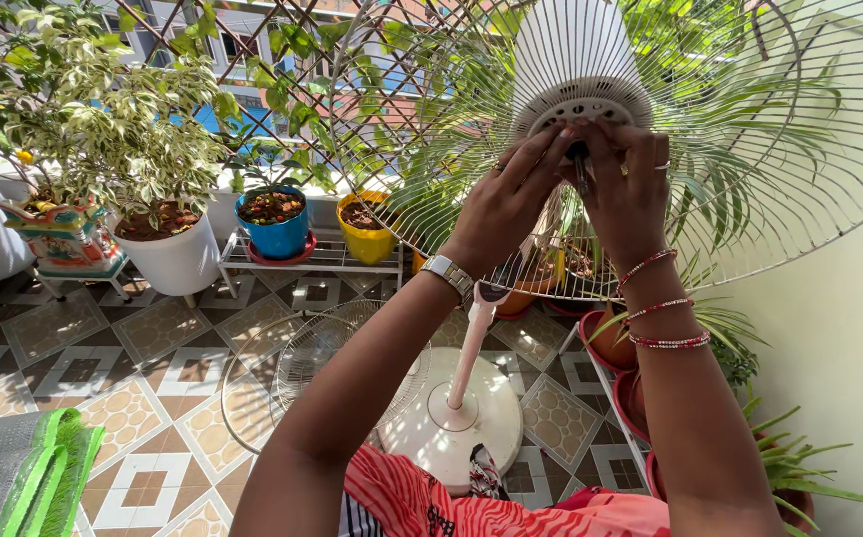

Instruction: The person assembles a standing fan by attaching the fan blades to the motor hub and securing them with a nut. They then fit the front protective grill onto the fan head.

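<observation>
Both hands working at shaft (579,159) on motor housing (573,62). Left hand (506,204) pinching shaft; right hand (628,189) clenching around it. Keeping rear grille (799,179) steady, fingers clear of wires advised.

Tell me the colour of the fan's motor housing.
The motor housing is white, clearest in the head view, above both hands.

The fan motor (573,70) sat at the middle of the wire guard (799,159), with both hands (571,189) in front of it. Below stood the fan pole (471,348) on its base (471,423). A second guard (302,368) lay on the floor (153,368) left of the base. Behind, potted plants (168,239) stood in a row, two on a rack (322,261).
</observation>
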